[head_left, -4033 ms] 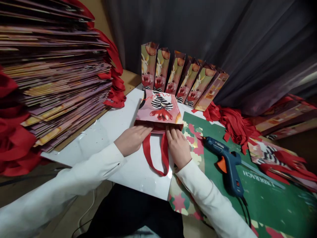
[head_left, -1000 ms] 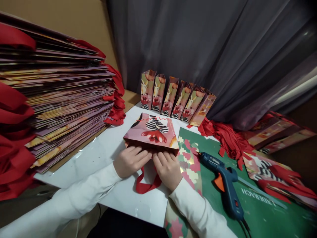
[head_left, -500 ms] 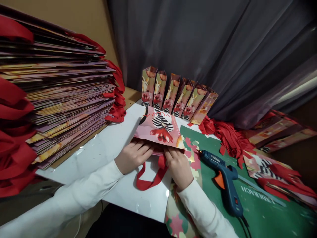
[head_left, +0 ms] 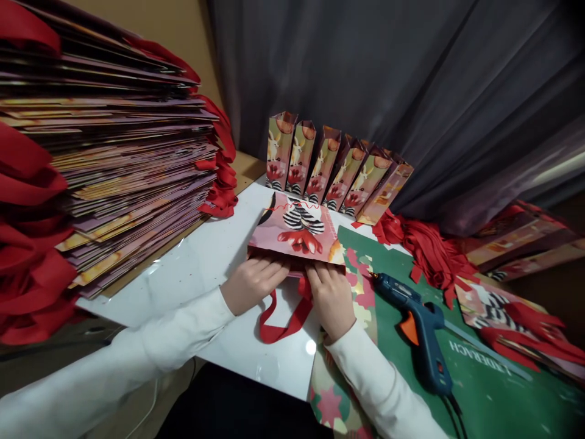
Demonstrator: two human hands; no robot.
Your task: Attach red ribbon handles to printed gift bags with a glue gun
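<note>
The paper bag (head_left: 299,235), printed with zebra stripes and a red flower, lies on its side at the middle of the white bench (head_left: 205,250), its mouth facing you. Your left hand (head_left: 250,286) and right hand (head_left: 333,300) rest side by side at this opening, palms down. The fingers of both are extended, close together, and reach under the upper panel; their tips are hidden, so whether they pinch anything within cannot be told. A red ribbon handle (head_left: 278,333) loops from the mouth toward you, one end passing beside your right hand. To your right, a blue glue gun (head_left: 425,341) with an orange trigger lies on a green sheet (head_left: 397,378), its nozzle turned toward the bag. Beyond this sheet's far edge is a heap of red ribbons (head_left: 429,247). Behind the bag, six upright bags (head_left: 328,167) stand in a row before a grey curtain (head_left: 342,67). To your left rises a tall stack of flattened bags (head_left: 137,164), red ribbon bunched at both sides.
</note>
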